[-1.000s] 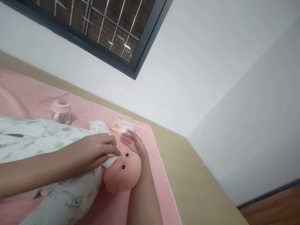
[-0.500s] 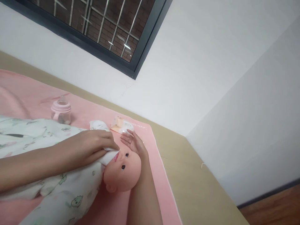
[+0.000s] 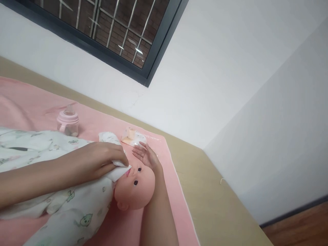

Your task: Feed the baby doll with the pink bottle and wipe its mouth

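Observation:
A bald baby doll [image 3: 142, 189] in a white printed outfit lies on its back, its head resting on my right forearm. My left hand [image 3: 107, 159] reaches in from the left, its fingers closed on a white tissue [image 3: 120, 173] held against the doll's chin, just below the mouth. Beyond the head, my right hand [image 3: 147, 157] lies palm up with its fingers stretched out and nothing in them. A small clear packet [image 3: 133, 137] with orange and white parts is by those fingertips. The doll's white printed sleeve [image 3: 109, 137] shows behind my left hand.
A pink-lidded baby bottle [image 3: 68, 123] with a handle stands on the pink blanket [image 3: 99, 119]. The blanket covers part of a beige tabletop [image 3: 205, 191], which meets a white wall [image 3: 179, 109]. Above is a barred window [image 3: 123, 34] with a dark frame.
My left hand has drawn back slightly from the doll's mouth with the tissue, whose tip now shows more at the chin. My right arm has hardly moved.

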The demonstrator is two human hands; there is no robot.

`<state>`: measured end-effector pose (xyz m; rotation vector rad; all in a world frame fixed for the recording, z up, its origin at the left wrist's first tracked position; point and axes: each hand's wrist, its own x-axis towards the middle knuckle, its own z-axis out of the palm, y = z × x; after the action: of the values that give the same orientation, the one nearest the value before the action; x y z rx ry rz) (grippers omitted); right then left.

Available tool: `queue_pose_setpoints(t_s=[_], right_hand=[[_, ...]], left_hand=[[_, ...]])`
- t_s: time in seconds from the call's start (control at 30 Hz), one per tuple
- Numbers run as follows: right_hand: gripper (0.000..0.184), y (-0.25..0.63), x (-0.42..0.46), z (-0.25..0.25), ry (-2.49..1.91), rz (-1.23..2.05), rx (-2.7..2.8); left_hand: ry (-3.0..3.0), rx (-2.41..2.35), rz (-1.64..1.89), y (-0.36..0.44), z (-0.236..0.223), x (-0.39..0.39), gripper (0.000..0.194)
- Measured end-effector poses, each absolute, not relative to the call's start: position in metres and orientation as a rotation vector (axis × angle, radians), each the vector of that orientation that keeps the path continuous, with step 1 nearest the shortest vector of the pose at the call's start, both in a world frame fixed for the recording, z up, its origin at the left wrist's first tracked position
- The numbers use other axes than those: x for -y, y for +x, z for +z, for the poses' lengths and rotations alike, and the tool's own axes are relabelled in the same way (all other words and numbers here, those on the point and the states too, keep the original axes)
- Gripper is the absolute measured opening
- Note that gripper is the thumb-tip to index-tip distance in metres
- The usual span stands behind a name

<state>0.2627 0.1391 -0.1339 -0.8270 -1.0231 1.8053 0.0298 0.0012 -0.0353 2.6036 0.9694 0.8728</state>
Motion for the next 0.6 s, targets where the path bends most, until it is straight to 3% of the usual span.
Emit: queue_pose_setpoints(t_s=[0.4,0.6], right_hand=[[0.039,0.267,-0.131,-0.125,-0.844,1.733,1.067],[0.030,0.273,-0.109,-0.078,-0.769,1.570,1.271]], left_hand=[[2.554,-1.098,0.882,0.018,-0.021,0.002,0.027],[2.500,-1.111,0.845,0.009,-0.009,0.000,0.029]])
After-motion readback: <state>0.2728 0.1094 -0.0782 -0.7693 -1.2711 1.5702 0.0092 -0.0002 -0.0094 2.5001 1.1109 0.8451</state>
